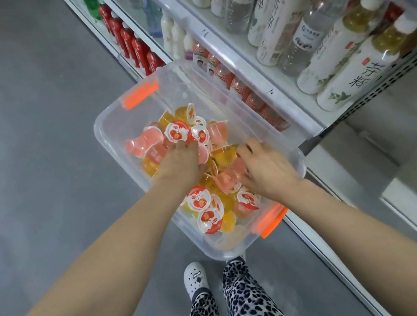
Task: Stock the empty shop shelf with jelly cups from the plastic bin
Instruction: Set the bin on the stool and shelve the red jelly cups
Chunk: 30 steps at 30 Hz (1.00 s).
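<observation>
1. Head view: the plastic bin [101, 126] sits on the floor against the front edge of the shelving. Jelly cups [199, 201] are heaped loose inside it.
2. Both forearms reach down. The left hand [180, 164] is palm-down at mid-bin, fingers curled round cups. The right hand [268, 172], near the bin's right wall, has fingers and thumb closed on cups.
3. Judgement: take only a few cups per hand, avoid squeezing the soft lids, and lift clear of the rim before turning to the bare shelf [396, 124].
</observation>
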{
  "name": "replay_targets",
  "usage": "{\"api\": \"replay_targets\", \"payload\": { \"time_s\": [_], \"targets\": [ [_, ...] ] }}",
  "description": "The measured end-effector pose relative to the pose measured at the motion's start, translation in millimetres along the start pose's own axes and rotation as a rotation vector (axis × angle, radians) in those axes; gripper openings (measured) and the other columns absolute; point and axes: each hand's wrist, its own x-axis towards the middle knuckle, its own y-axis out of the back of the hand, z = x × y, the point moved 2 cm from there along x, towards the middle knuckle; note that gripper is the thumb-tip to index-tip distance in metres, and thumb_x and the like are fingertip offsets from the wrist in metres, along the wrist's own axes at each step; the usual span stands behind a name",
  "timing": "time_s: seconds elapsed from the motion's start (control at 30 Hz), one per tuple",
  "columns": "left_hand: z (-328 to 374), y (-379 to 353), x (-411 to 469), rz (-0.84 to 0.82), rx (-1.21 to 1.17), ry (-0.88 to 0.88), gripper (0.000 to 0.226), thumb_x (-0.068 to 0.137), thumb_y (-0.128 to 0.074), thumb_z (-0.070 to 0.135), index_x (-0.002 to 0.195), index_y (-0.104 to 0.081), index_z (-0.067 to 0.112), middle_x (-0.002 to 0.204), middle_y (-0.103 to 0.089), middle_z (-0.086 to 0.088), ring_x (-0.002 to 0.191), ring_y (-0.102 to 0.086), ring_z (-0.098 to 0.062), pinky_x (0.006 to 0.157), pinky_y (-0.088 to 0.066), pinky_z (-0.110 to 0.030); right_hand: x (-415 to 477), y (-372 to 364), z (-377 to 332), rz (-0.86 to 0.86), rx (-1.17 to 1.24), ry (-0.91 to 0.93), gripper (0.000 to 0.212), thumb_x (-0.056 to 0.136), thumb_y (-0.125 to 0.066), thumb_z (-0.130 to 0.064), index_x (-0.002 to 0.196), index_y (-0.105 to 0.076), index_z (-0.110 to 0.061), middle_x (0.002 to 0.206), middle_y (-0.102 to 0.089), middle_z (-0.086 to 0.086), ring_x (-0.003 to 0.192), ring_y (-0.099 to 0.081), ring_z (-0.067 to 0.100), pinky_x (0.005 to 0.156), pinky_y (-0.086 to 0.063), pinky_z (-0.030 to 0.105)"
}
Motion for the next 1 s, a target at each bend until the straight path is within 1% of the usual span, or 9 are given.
{"api": "replay_targets", "payload": {
  "time_s": [0.1,0.23,0.33,0.43,0.57,0.67,0.73,0.83,1.0],
  "targets": [
    [6.6,-3.0,10.0,0.004,0.056,0.046,0.054,0.091,-0.061,0.037,0.134,-0.040,0.014,0.119,-0.057,-0.013,0.111,-0.056,-0.034,0.078,-0.051,-0.041,-3.9,-6.3,-0.6,-0.031,0.032,-0.048,0.046,0.085,-0.058,-0.029,0.126,-0.050,-0.008,0.116,-0.048,0.013,0.082,-0.058,0.032,0.057,-0.051,0.040],
    [4.5,-0.6,13.8,0.075,0.043,0.056,0.047,0.091,-0.060,0.027,0.131,-0.041,0.013,0.104,-0.063,-0.012,0.098,-0.061,-0.032,0.062,-0.044,-0.036,-3.4,-5.2,1.0,-0.004,0.080,-0.054,0.047,0.084,-0.058,-0.025,0.128,-0.050,-0.010,0.115,-0.051,0.014,0.093,-0.055,0.032,0.068,-0.049,0.040],
    [0.8,9.9,1.2,0.158,-0.094,0.066,0.047,0.086,-0.063,0.031,0.125,-0.043,0.011,0.100,-0.063,-0.012,0.094,-0.062,-0.033,0.063,-0.041,-0.034,-8.7,-0.3,0.2,0.017,0.109,-0.068,0.049,0.083,-0.061,-0.031,0.127,-0.050,-0.013,0.115,-0.053,0.011,0.100,-0.051,0.031,0.077,-0.048,0.041],
    [-2.5,21.7,-15.4,0.230,-0.327,0.091,0.049,0.080,-0.069,0.028,0.117,-0.044,0.011,0.094,-0.063,-0.011,0.086,-0.065,-0.034,0.062,-0.042,-0.032,-18.5,10.9,-2.9,0.083,0.173,-0.100,0.047,0.084,-0.063,-0.036,0.125,-0.051,-0.015,0.116,-0.053,0.008,0.099,-0.053,0.031,0.076,-0.049,0.041],
    [1.4,35.6,-37.6,0.260,-0.544,-0.026,0.065,0.076,-0.070,0.022,0.134,-0.040,0.019,0.107,-0.063,-0.011,0.091,-0.063,-0.033,0.072,-0.051,-0.039,-39.5,37.9,-3.2,0.199,0.292,-0.135,0.043,0.081,-0.069,-0.034,0.116,-0.051,-0.016,0.112,-0.054,0.005,0.094,-0.055,0.026,0.074,-0.045,0.034],
    [8.4,47.4,-52.0,0.269,-0.551,-0.151,0.062,0.073,-0.067,0.033,0.131,-0.047,0.027,0.112,-0.060,-0.007,0.097,-0.059,-0.027,0.080,-0.050,-0.037,-62.9,58.8,2.7,0.284,0.336,-0.178,0.045,0.077,-0.069,-0.034,0.114,-0.051,-0.016,0.109,-0.056,0.004,0.096,-0.054,0.025,0.078,-0.042,0.034],
    [17.3,55.8,-61.7,0.299,-0.578,-0.214,0.052,0.068,-0.063,0.039,0.118,-0.055,0.029,0.106,-0.060,0.000,0.092,-0.058,-0.022,0.075,-0.046,-0.032,-81.8,70.8,10.2,0.352,0.371,-0.238,0.049,0.076,-0.071,-0.028,0.117,-0.051,-0.013,0.111,-0.058,0.007,0.101,-0.053,0.028,0.078,-0.038,0.031],
    [40.2,68.3,-75.4,0.317,-0.629,-0.277,0.032,0.076,-0.070,0.037,0.103,-0.056,0.030,0.094,-0.061,0.009,0.083,-0.060,-0.016,0.071,-0.047,-0.031,-112.7,90.2,23.4,0.432,0.366,-0.325,0.051,0.075,-0.072,-0.023,0.121,-0.052,-0.011,0.112,-0.060,0.010,0.103,-0.053,0.031,0.078,-0.037,0.030],
    [90.1,85.6,-90.5,0.277,-0.637,-0.437,0.035,0.075,-0.075,0.038,0.104,-0.057,0.029,0.096,-0.067,0.009,0.085,-0.064,-0.015,0.079,-0.054,-0.038,-168.4,122.3,59.3,0.543,0.259,-0.446,0.046,0.078,-0.071,-0.034,0.118,-0.056,-0.018,0.110,-0.063,0.005,0.101,-0.056,0.028,0.083,-0.041,0.032]
  ]
}}
